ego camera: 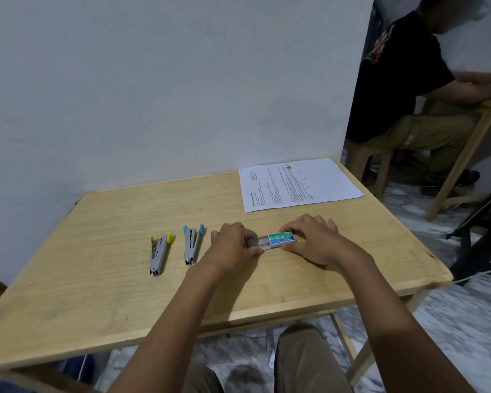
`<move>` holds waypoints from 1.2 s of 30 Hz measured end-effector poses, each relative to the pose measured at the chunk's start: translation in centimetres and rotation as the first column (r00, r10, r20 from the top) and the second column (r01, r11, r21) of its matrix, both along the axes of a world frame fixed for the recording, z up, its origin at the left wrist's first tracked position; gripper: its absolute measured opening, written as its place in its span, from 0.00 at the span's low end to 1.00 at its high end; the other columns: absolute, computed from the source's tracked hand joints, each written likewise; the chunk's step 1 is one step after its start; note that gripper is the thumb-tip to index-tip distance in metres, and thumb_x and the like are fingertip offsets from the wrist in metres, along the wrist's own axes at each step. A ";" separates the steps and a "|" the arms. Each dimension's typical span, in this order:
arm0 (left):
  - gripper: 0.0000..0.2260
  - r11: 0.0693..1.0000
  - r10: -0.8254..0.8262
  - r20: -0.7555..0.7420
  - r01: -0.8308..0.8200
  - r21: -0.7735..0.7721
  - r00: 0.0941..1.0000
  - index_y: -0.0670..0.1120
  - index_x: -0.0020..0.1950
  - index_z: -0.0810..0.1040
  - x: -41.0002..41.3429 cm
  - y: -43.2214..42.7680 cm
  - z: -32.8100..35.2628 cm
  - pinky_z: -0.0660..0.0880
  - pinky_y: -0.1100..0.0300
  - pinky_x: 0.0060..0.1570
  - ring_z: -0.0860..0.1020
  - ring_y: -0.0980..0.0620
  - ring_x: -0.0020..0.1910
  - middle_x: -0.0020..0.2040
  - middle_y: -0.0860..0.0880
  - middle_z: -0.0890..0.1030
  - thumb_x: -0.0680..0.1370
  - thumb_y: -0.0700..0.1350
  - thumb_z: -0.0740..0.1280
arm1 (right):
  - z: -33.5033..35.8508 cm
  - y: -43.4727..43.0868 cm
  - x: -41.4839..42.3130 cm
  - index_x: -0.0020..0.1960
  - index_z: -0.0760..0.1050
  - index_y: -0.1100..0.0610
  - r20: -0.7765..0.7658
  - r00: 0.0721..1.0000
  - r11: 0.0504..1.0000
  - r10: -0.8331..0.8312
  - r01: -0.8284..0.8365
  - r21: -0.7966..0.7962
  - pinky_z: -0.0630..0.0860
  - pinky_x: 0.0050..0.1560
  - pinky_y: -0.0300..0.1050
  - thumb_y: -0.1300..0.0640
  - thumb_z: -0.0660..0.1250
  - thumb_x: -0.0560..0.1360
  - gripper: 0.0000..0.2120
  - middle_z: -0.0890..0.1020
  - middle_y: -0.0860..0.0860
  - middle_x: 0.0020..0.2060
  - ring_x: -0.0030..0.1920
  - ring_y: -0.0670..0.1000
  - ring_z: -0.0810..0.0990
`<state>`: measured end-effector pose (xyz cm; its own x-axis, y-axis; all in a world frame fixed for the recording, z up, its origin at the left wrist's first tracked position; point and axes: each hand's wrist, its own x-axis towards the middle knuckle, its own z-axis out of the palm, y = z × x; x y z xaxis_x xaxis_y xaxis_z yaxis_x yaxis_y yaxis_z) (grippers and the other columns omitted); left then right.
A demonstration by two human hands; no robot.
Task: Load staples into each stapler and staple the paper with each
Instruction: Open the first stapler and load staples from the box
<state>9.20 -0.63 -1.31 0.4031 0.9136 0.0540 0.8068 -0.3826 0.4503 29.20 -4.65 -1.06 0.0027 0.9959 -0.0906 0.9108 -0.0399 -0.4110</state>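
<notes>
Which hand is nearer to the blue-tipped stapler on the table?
Left. The left hand grips the staple box's pulled-out tray just beside the blue-tipped stapler. The right hand holds the box's sleeve, on its far side from the stapler.

Plain room: wooden table [97,293], bare wall [153,80], marble floor [465,321].

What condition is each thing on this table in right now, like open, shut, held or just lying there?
Yellow stapler: lying on the table, arms spread open, untouched.
Blue stapler: lying on the table, arms spread open, untouched.
Staple box: on the table, inner tray slid partly out.
Left hand: pinching the tray end.
Right hand: holding the box sleeve.
Paper: lying flat, untouched.
</notes>
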 end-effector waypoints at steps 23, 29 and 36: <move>0.12 1.000 -0.009 0.033 0.008 0.004 0.999 0.51 0.58 0.82 -0.4 -0.2 -0.5 0.61 0.54 0.52 0.72 0.50 0.59 0.56 0.52 0.78 0.76 0.51 0.70 | 1.0 2.9 -2.8 0.40 0.79 0.38 0.022 0.990 0.990 0.136 -0.137 0.024 0.46 0.75 0.62 0.41 0.68 0.75 0.06 0.77 0.44 0.56 0.70 0.51 0.62; 0.11 1.000 0.011 0.031 -0.011 0.000 0.999 0.51 0.58 0.83 -0.3 -0.1 -0.4 0.58 0.56 0.50 0.73 0.51 0.58 0.56 0.52 0.78 0.76 0.51 0.71 | 0.7 2.9 -2.6 0.43 0.80 0.39 0.040 0.989 0.988 0.145 -0.147 0.052 0.46 0.75 0.61 0.41 0.66 0.76 0.06 0.78 0.42 0.55 0.69 0.50 0.64; 0.11 1.000 0.008 0.037 -0.008 -0.008 0.999 0.51 0.57 0.83 -0.4 -0.3 -0.3 0.59 0.55 0.49 0.74 0.51 0.56 0.55 0.51 0.78 0.76 0.51 0.71 | 1.5 2.8 -2.5 0.49 0.84 0.42 0.072 0.972 0.972 0.222 -0.226 0.062 0.42 0.76 0.60 0.43 0.67 0.76 0.08 0.78 0.39 0.52 0.67 0.48 0.67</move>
<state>8.85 -0.90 -1.61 0.3934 0.9173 0.0620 0.7924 -0.3725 0.4832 26.74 -1.87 0.42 -0.2175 0.9756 -0.0286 0.9180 0.1945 -0.3457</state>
